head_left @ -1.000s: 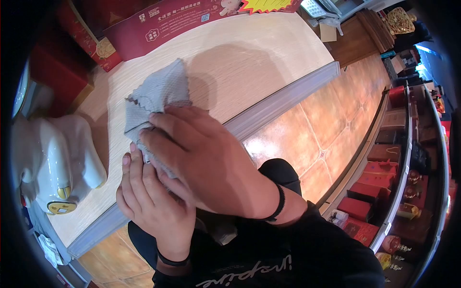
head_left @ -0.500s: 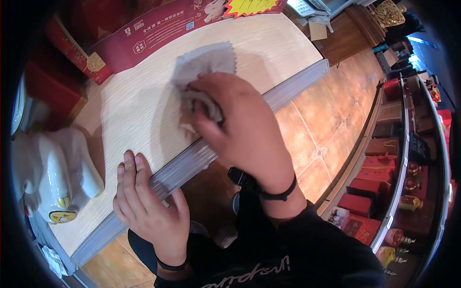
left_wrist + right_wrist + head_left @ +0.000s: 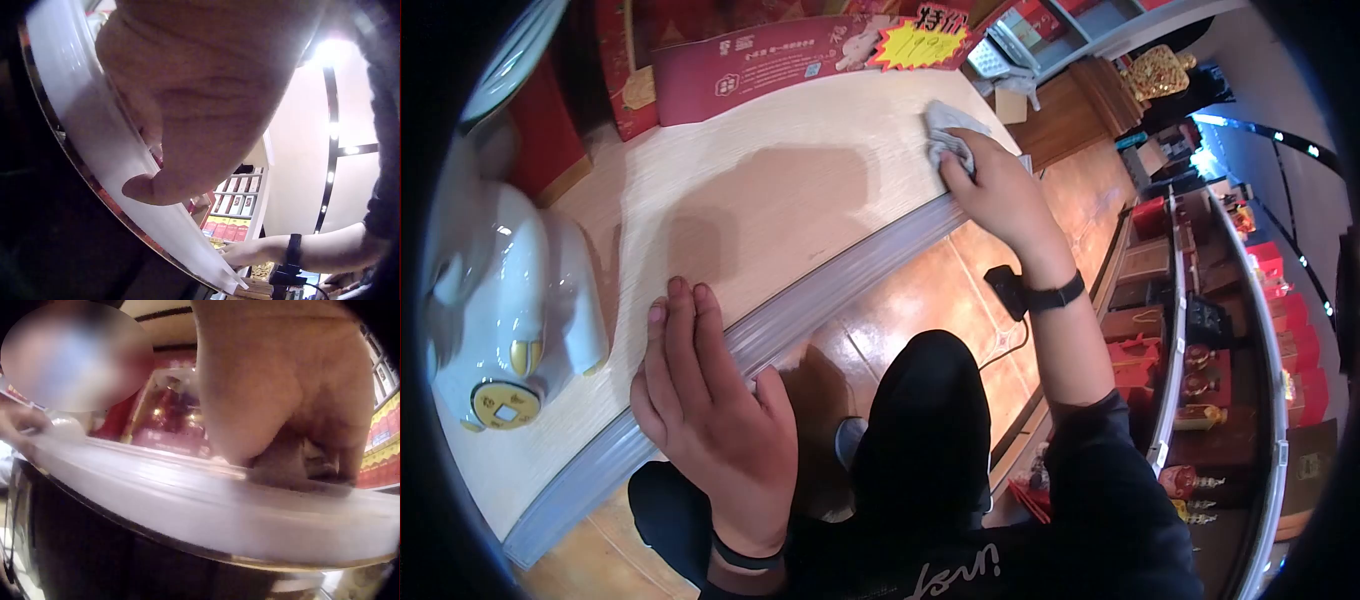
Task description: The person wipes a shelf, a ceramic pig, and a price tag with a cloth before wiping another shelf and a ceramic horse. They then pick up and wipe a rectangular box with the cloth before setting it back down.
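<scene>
I see the cloth (image 3: 945, 120) bunched in the right hand (image 3: 1003, 195), thumb and fingers pinching it, a loose part poking out ahead of them over the tabletop (image 3: 790, 200). It looks light, soft and limp, so I'd grip it by a gathered middle. The left hand (image 3: 718, 420) rests across the tabletop's edge, fingers straight, thumb apart.

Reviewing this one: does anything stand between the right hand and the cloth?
Nothing visible does. The right hand grips the cloth directly, near the end of the tabletop away from the left hand.
</scene>
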Available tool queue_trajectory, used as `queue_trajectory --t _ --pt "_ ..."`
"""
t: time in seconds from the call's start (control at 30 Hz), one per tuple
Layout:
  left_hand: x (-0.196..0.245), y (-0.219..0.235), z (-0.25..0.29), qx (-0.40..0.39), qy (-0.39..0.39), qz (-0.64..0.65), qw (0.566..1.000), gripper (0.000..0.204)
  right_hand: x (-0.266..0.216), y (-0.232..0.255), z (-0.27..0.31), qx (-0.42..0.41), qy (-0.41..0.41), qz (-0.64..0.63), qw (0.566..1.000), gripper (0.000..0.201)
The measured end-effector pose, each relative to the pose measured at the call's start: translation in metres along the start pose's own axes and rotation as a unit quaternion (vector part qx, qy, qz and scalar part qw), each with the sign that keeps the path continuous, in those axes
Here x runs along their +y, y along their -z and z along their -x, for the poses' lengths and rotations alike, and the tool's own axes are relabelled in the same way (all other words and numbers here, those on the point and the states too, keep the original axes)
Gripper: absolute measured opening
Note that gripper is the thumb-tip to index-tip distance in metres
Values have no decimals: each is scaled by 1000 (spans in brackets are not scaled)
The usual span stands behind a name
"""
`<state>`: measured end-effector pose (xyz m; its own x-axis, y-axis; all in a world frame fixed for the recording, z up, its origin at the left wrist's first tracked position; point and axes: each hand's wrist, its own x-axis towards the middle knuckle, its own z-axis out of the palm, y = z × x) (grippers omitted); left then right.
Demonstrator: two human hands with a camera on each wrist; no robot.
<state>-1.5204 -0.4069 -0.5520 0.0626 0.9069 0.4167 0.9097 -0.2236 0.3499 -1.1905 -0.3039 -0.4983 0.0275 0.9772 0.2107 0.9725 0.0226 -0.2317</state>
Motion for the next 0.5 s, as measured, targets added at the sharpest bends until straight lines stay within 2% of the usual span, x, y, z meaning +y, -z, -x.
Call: queue_trajectory --t 0.13,0.27,0.37,0.47,0.5 --pt "0 -4 1 6 18 0 1000 67 65 4 -22 -44 -55 82 994 60" --pt "1 3 -1 15 11 -10 1000 58 74 13 -48 -135 -106 109 979 68" --pt "-1 6 -1 12 -5 -15 1000 58 91 5 -70 -126 -94 132 979 71" --pt "-6 6 4 -9 -17 -2 1000 65 95 6 -88 -159 -161 12 974 74" --pt "-9 6 4 -17 -20 4 1000 68 99 3 -93 -153 -167 16 974 74"
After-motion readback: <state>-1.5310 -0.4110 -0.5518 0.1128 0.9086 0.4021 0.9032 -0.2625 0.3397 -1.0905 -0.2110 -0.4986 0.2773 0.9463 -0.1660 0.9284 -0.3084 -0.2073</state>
